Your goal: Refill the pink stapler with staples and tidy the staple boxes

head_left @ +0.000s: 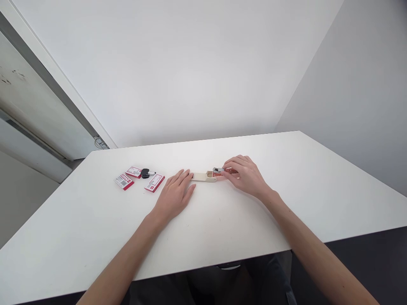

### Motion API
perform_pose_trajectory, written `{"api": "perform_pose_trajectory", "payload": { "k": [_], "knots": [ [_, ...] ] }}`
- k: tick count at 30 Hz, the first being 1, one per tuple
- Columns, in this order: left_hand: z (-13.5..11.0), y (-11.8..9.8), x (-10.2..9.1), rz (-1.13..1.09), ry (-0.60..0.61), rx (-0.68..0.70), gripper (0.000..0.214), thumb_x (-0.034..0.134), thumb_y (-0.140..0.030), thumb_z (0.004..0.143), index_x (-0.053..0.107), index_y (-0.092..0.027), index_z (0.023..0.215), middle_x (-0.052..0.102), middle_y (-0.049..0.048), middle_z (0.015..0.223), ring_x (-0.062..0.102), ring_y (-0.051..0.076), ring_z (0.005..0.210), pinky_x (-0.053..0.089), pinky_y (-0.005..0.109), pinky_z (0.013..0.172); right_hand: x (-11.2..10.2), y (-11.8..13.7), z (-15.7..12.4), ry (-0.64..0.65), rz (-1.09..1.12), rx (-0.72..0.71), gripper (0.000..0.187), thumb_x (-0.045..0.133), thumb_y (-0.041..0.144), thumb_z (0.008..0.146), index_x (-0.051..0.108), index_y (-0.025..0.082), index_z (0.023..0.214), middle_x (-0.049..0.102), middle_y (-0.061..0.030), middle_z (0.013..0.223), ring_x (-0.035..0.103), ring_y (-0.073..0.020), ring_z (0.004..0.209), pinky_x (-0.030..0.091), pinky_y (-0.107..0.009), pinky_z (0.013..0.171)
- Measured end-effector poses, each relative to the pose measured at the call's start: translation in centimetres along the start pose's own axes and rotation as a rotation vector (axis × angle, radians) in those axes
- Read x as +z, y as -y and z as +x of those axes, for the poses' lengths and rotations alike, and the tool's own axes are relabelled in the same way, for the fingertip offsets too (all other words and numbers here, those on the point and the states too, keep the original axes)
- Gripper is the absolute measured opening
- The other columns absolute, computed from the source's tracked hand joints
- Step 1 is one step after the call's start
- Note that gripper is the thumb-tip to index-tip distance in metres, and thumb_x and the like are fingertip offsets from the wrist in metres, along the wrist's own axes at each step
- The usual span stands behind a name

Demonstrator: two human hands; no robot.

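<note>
A cream stapler lies opened out on the white table, with a copper-coloured inside near its hinge. My left hand rests flat with its fingers stretched out, the fingertips on the stapler's left end. At the other end, my right hand has its thumb and fingers pinched on the stapler's silver metal part, which sticks out to the left of the fingertips. The fingers hide much of the stapler's right half.
Left of my left hand lie small red-and-white boxes: one nearest the hand, one farther left and one behind. Between them is a black-and-silver staple remover. A white wall rises behind the white table.
</note>
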State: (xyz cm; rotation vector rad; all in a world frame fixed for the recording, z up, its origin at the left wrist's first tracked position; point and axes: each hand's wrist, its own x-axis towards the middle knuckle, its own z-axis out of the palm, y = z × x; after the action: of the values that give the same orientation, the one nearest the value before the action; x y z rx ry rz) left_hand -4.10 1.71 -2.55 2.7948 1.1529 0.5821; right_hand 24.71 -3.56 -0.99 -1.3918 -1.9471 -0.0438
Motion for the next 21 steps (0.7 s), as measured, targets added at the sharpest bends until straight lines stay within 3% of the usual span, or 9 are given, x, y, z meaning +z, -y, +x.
{"api": "perform_pose_trajectory", "payload": {
  "k": [8, 13, 18, 21],
  "knots": [
    [-0.1, -0.2, -0.1, 0.005, 0.011, -0.006, 0.05, 0.036, -0.043, 0.109, 0.054, -0.018, 0.148, 0.052, 0.0102, 0.158, 0.041, 0.029, 0.151, 0.041, 0.052, 0.12, -1.5, 0.0, 1.5, 0.169, -0.074, -0.049, 0.028, 0.052, 0.042, 0.105, 0.069, 0.026, 0.09, 0.076, -0.0076, 0.103, 0.065, -0.026, 0.093, 0.047, -0.044, 0.084],
    [-0.1, -0.2, 0.0, -0.002, 0.01, -0.01, 0.05, 0.036, -0.043, 0.109, 0.054, -0.019, 0.148, 0.051, 0.0097, 0.158, 0.041, 0.029, 0.151, 0.041, 0.052, 0.12, -2.8, 0.6, 3.5, 0.307, -0.117, -0.045, 0.03, 0.055, 0.042, 0.103, 0.069, 0.026, 0.083, 0.074, -0.0056, 0.091, 0.065, -0.0248, 0.085, 0.046, -0.04, 0.073],
    [-0.2, -0.2, 0.1, -0.016, -0.015, 0.004, 0.049, 0.036, -0.044, 0.109, 0.054, -0.02, 0.148, 0.053, 0.0096, 0.157, 0.043, 0.029, 0.15, 0.042, 0.052, 0.119, -2.7, 0.9, 4.7, 0.394, -0.148, -0.085, 0.027, 0.056, 0.037, 0.102, 0.072, 0.026, 0.082, 0.074, -0.0057, 0.087, 0.064, -0.0243, 0.081, 0.045, -0.039, 0.068],
    [-0.2, -0.1, 0.1, -0.015, -0.004, 0.001, 0.05, 0.035, -0.044, 0.109, 0.054, -0.02, 0.149, 0.052, 0.0097, 0.157, 0.043, 0.029, 0.15, 0.041, 0.052, 0.12, -2.7, 0.9, 4.6, 0.404, -0.138, -0.038, 0.023, 0.06, 0.039, 0.1, 0.075, 0.027, 0.087, 0.075, -0.0057, 0.091, 0.067, -0.0258, 0.084, 0.048, -0.04, 0.072]
  ]
}}
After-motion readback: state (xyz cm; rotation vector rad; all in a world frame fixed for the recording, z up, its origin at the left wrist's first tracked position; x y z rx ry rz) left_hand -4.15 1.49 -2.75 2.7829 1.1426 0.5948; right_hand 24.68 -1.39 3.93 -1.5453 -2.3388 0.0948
